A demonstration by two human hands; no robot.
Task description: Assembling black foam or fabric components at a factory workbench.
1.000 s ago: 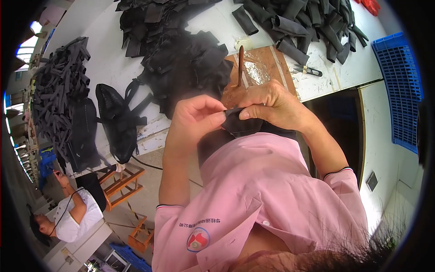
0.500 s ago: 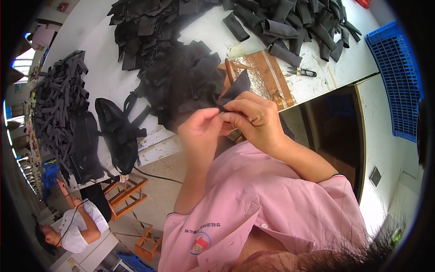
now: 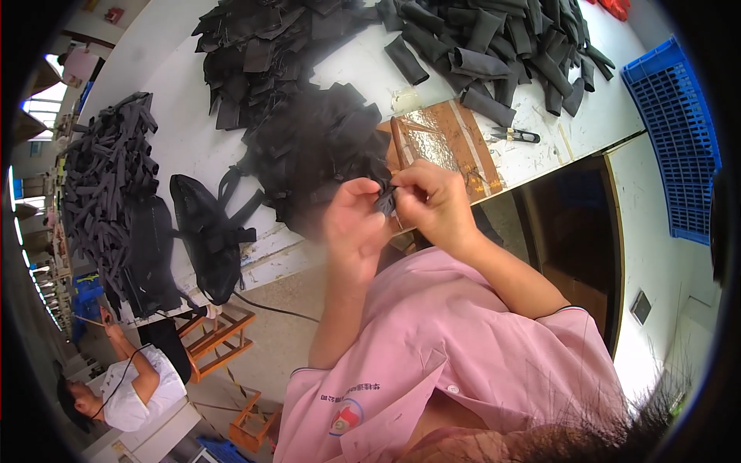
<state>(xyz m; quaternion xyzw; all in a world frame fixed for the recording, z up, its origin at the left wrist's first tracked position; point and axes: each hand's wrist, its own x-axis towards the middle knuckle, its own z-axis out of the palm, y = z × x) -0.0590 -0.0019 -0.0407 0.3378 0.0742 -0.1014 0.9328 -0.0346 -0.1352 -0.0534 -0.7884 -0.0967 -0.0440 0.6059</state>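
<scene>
Between my two hands is a small piece of black fabric (image 3: 386,199), bunched up and partly covered by my fingers. My left hand (image 3: 353,224) pinches its left side with thumb and forefinger. On the other side, my right hand (image 3: 438,202) grips the upper right edge, fingers curled. Just beyond my hands lies a heap of loose black fabric pieces (image 3: 309,150) on the white table. A brown board (image 3: 455,139) with a thin wooden stick (image 3: 397,143) at its left edge sits beyond my right hand.
Black fabric tubes (image 3: 486,65) are piled at the far right, near thread snips (image 3: 515,136). Black strips (image 3: 104,201) and a black sewn fabric item (image 3: 202,235) lie left. A blue crate (image 3: 670,139) stands right. A person (image 3: 127,386) works at lower left near wooden stools (image 3: 216,339).
The black fabric, earlier sticking up as a flap above my right hand, is now folded down between my fingers. My left hand has shifted right and turned.
</scene>
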